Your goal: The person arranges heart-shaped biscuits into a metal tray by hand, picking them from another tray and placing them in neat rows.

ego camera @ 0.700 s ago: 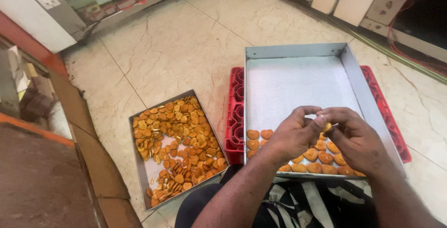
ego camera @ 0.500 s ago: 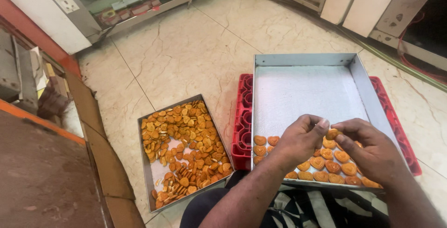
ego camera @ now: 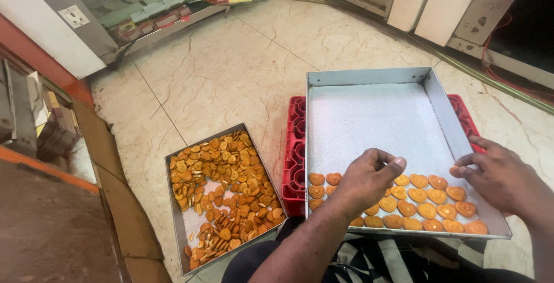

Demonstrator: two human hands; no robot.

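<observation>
On floor: two trays (ego camera: pixel 369 76), two hands (ego camera: pixel 369 179).

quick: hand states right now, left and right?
Left hand: fingers curled in a pinch over the biscuit rows in the big tray; whether it holds anything cannot be told.
Right hand: pinching a heart-shaped biscuit at the fingertips.

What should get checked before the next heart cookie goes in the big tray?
1. Big tray has bare room beyond the rows: ok.
2. Placed heart cookies lie flat, side by side: ok.
3. Right hand holds a cookie at its fingertips: ok.
4. Left hand holds a cookie: cannot tell.
5. Small tray has loose cookies left: ok.
6. Big tray sits level on the red crate: cannot tell.
</observation>
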